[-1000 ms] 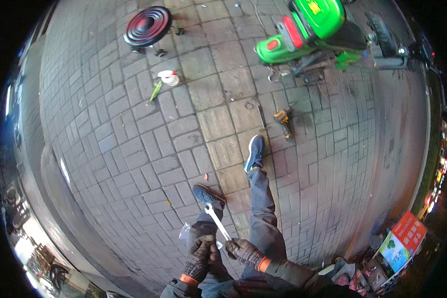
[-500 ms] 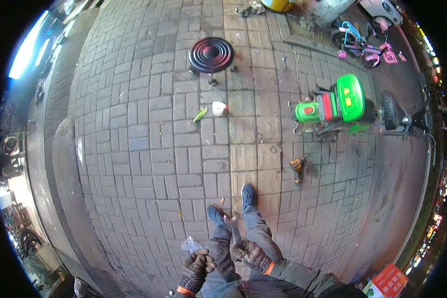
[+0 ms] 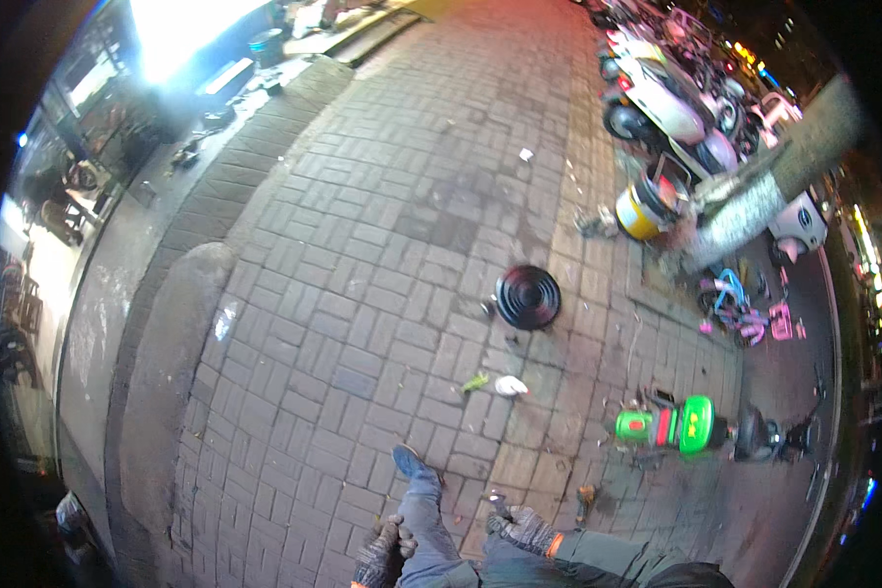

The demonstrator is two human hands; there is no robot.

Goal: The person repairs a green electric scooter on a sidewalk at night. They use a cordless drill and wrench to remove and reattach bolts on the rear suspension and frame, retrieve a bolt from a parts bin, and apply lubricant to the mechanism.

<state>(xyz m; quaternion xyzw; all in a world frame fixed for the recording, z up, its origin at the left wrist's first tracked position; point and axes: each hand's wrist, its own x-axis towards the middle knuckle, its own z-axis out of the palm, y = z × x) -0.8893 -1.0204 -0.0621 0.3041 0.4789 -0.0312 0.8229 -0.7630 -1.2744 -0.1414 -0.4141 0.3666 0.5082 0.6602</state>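
Observation:
My right hand, in a dark knitted glove with an orange cuff edge, is closed around a metal open-end wrench whose jaw end sticks out past the fingers. Beside my left thigh is my left hand, gloved the same way, its fingers curled together. What it holds, if anything, I cannot make out. On the paving right of the wrench lies a yellow-and-black cordless drill. Ahead of me are a white object with a red tip and a small green strip.
A round black stool on casters stands ahead. To the right is a green scooter with a red stripe. A bucket sits by a tree trunk, near a child's bicycle and parked scooters. A raised kerb runs along the left.
My view has tilted up and turned, so the stool, scooter and drill appear lower. My left foot is forward. The clear plastic by my left hand no longer shows. The wrench stays in my right hand.

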